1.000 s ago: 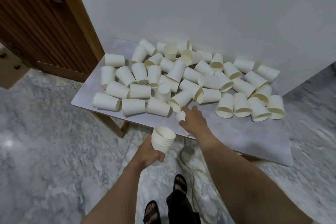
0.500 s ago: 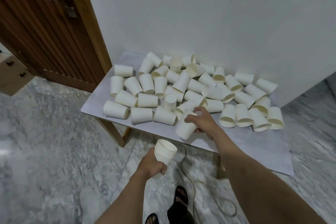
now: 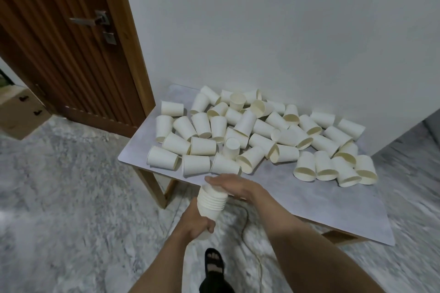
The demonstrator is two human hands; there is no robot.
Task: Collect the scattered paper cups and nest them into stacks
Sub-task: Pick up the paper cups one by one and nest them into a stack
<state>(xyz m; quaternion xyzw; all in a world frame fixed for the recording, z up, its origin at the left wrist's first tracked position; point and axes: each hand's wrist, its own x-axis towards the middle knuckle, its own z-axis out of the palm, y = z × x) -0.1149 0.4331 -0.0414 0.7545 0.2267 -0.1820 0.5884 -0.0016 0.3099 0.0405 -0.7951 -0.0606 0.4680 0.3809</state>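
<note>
Stack of nested cream-white paper cups (image 3: 211,204) held in the air just off the near edge of the low grey marble-patterned table top (image 3: 321,200), rims up, tilted a little. Left hand (image 3: 196,225) wrapped around the bottom of the stack, fingers curled closed on it. Right hand (image 3: 234,184) laid over the top of the stack, palm down, fingers bent over the uppermost rim; whether a separate cup sits under the palm cannot be told.

Scattered cream-white paper cups (image 3: 252,133) cover the far and middle part of the table top, most lying on their sides, touching and overlapping one another. One cup (image 3: 232,147) stands upside down near the middle of the pile. A row of four cups (image 3: 333,170) lies with open mouths toward the near edge, on the right side of the table top, apart from the hands. Near right part of the table top is bare.

Brown ribbed wooden door (image 3: 59,50) with a metal handle (image 3: 91,19) stands left of the table; white wall (image 3: 285,31) behind it. Cardboard box (image 3: 20,112) sits on the grey marble floor (image 3: 71,197) far left of the table. A foot in a black sandal (image 3: 214,263) shows below the hands.
</note>
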